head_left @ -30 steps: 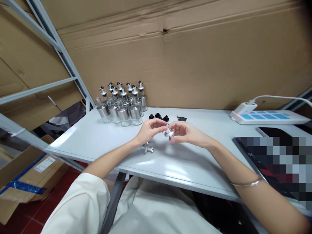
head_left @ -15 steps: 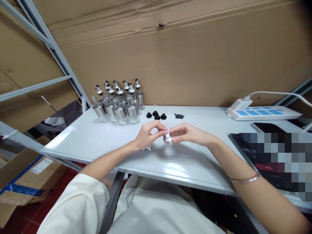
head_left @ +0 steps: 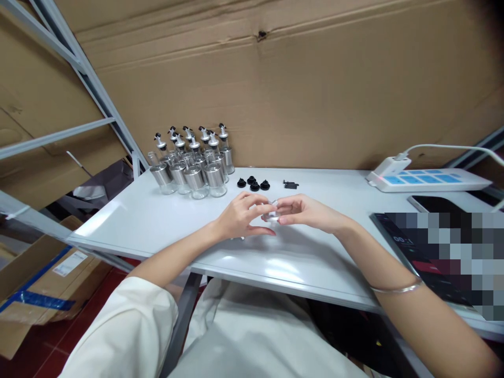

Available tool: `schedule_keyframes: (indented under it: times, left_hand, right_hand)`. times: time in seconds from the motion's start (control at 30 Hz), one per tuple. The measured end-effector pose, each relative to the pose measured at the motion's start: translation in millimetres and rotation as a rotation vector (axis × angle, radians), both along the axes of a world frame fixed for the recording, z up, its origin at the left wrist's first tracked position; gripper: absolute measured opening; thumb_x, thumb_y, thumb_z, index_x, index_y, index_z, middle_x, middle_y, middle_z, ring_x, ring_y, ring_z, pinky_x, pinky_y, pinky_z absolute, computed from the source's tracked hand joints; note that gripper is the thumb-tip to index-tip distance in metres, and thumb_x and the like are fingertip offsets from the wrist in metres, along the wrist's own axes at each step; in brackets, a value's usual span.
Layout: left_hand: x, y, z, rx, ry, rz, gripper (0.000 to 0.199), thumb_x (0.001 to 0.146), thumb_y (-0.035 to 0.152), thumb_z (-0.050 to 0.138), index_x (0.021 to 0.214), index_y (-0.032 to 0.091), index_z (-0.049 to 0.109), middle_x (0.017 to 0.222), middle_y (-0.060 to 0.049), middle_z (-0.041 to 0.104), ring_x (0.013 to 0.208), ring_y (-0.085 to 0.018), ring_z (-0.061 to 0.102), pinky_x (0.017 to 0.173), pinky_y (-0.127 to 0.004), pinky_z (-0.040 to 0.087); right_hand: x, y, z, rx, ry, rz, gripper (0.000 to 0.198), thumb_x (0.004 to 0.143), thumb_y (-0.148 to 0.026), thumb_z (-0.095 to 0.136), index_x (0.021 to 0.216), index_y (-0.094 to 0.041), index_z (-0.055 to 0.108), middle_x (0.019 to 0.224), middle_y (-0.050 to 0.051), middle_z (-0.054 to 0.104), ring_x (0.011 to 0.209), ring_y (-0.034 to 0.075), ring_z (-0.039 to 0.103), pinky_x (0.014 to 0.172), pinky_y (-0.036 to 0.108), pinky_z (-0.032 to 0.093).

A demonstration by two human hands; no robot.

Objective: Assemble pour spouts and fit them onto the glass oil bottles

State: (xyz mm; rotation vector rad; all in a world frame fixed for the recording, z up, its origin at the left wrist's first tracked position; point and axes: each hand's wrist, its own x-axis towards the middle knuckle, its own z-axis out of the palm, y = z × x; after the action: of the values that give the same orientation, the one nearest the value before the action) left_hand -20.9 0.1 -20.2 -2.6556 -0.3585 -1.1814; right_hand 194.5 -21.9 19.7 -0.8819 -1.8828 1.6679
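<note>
A small silver pourer top (head_left: 271, 215) is held above the white table by my right hand (head_left: 305, 212), its thumb and fingers closed on the piece's right side. My left hand (head_left: 244, 214) reaches it from the left with fingers stretched out, the fingertips at its near upper part. The left thumb hangs lower, away from the piece. Fingers hide much of the pourer top. Behind my hands lie several black stoppers (head_left: 254, 186) and a cluster of thin black parts (head_left: 291, 185). A sliver of another silver piece (head_left: 238, 238) shows beneath my left wrist.
Several glass-and-steel bottles (head_left: 197, 181) stand at the back left, those behind fitted with pourers. At right are a power strip (head_left: 429, 181) with a plugged-in charger, a phone (head_left: 433, 203) and a tablet (head_left: 397, 236). Cardboard (head_left: 315, 94) walls the table's back.
My left thumb has come off the pourer top and dropped below it, and the left fingers have straightened across it. The piece has turned in my right hand, which keeps hold.
</note>
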Motion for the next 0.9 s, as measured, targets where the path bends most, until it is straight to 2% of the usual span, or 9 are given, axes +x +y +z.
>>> schedule_keyframes:
  times: [0.23,0.4,0.63,0.7,0.8,0.9]
  left_hand:
    - [2,-4,3.3,0.049,-0.054,-0.026,0.039,0.082,0.044,0.062,0.114,0.023,0.052,0.096,-0.005,0.061,0.082,-0.012,0.062,0.071,-0.027,0.050]
    - [3,-6,3.3,0.097,-0.088,-0.007,0.034,0.083,0.039,0.061,0.112,0.022,0.055,0.099,-0.005,0.064,0.080,-0.011,0.064,0.070,-0.025,0.053]
    - [2,-7,1.0,0.052,-0.106,-0.070,0.033,0.083,0.032,0.063,0.115,0.023,0.058,0.097,-0.005,0.068,0.076,-0.009,0.065,0.072,-0.023,0.052]
    - [1,-8,0.7,0.040,-0.092,-0.064,0.032,0.083,0.031,0.063,0.115,0.024,0.059,0.095,-0.004,0.068,0.075,-0.009,0.065,0.072,-0.022,0.052]
    - [1,-9,1.4,0.033,-0.067,-0.056,0.033,0.084,0.029,0.063,0.116,0.025,0.058,0.093,-0.003,0.069,0.075,-0.009,0.065,0.073,-0.022,0.052]
    - [2,-10,2.8,0.049,-0.069,-0.054,0.035,0.083,0.028,0.063,0.117,0.024,0.057,0.094,-0.003,0.069,0.074,-0.009,0.065,0.071,-0.021,0.052]
  right_hand:
    - [-1,0,0,0.011,0.024,0.008,0.031,0.068,-0.039,0.076,0.089,-0.018,0.067,0.097,0.005,0.071,0.094,0.020,0.065,0.086,0.034,0.047]
    - [-2,-1,1,0.031,0.005,-0.027,0.033,0.067,-0.040,0.076,0.087,-0.017,0.065,0.087,0.003,0.070,0.084,0.018,0.065,0.081,0.033,0.048]
    - [2,1,1,0.107,-0.032,-0.007,0.033,0.069,-0.045,0.072,0.087,-0.018,0.066,0.088,0.004,0.072,0.085,0.019,0.066,0.081,0.034,0.048]
    - [4,3,3,0.167,-0.063,-0.069,0.038,0.070,-0.052,0.069,0.088,-0.019,0.068,0.090,0.004,0.072,0.088,0.021,0.066,0.082,0.035,0.047]
    - [8,6,5,0.249,-0.077,-0.266,0.045,0.075,-0.061,0.058,0.093,-0.021,0.069,0.093,0.006,0.073,0.091,0.022,0.066,0.085,0.036,0.047]
    - [19,15,1,0.445,-0.206,-0.466,0.040,0.081,-0.057,0.053,0.089,-0.021,0.068,0.089,0.007,0.073,0.086,0.024,0.067,0.083,0.037,0.047]
